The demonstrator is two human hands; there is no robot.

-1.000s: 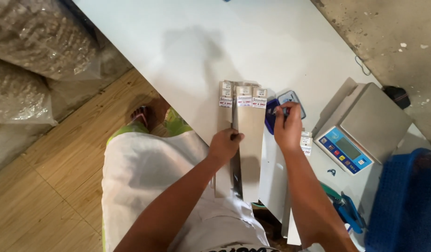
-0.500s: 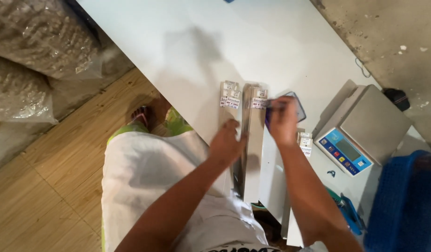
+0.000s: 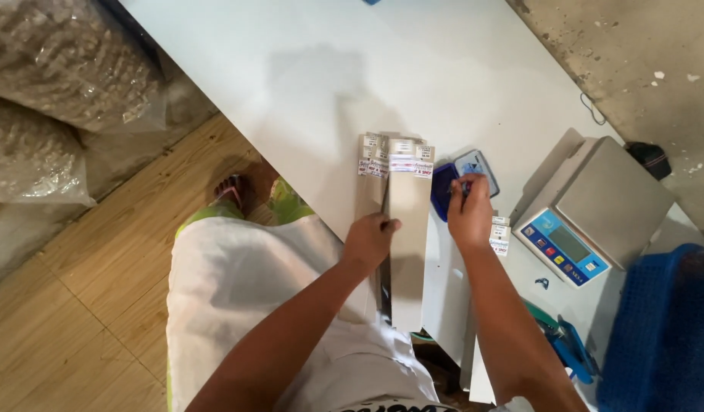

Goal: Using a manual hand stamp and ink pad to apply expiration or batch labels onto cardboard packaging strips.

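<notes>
Several long grey-beige flat packets (image 3: 407,221) with small white labels at their far ends lie stacked on the near edge of a white table (image 3: 382,69). My left hand (image 3: 369,238) presses on the stack's left side, thumb on the top packet. My right hand (image 3: 469,210) pinches a small stamp over a dark blue ink pad (image 3: 446,189) just right of the packets. A few short labelled pieces (image 3: 499,234) lie by my right wrist.
A digital weighing scale (image 3: 594,210) with a steel platform stands at the right. A blue plastic crate (image 3: 665,328) sits at the lower right, a blue tape dispenser (image 3: 569,347) beside it. Clear sacks of pale pieces (image 3: 54,76) lie on the wooden floor at left.
My right hand went over to the labels on the packets and came back to the ink pad. My left hand shifted a packet, and the top one now covers the stack squarely.
</notes>
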